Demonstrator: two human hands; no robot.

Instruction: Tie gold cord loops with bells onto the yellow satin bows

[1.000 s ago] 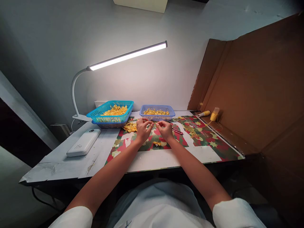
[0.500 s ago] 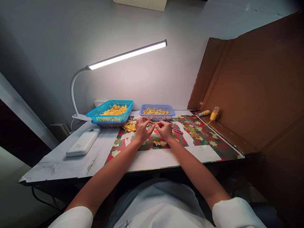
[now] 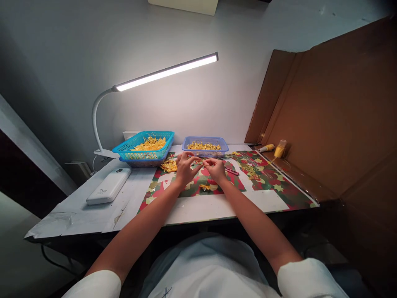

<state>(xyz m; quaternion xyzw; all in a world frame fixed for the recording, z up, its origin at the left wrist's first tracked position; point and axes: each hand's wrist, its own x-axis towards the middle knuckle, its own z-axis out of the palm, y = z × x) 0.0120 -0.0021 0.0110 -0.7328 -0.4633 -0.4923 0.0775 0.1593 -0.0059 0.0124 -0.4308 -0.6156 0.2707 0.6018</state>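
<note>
1. Tabletop: red-green star-patterned mat [image 3: 273,186] under our work.
2. Our left hand [image 3: 185,169] and right hand [image 3: 217,170] each pinch the thin yellow thread [image 3: 201,164], which runs left-right between them; small gold charm [image 3: 204,187] sits below, nearer the right hand.

Table [image 3: 93,211] carries mat [image 3: 273,188] (star-patterned), baskets [image 3: 136,151], power bank [image 3: 108,186].

**What the view keeps back**

The piece pinched between the left hand [image 3: 185,169] and the right hand [image 3: 216,169] is too small to identify, and the fingertips cover most of it. The small gold item [image 3: 204,187] lying below them is just as unclear. A darker basket [image 3: 136,163] sits mostly hidden under the turquoise basket [image 3: 143,145]. The top edge cuts off the pale box [image 3: 182,6], and the bottom edge cuts off the white sleeves [image 3: 93,285].
</note>
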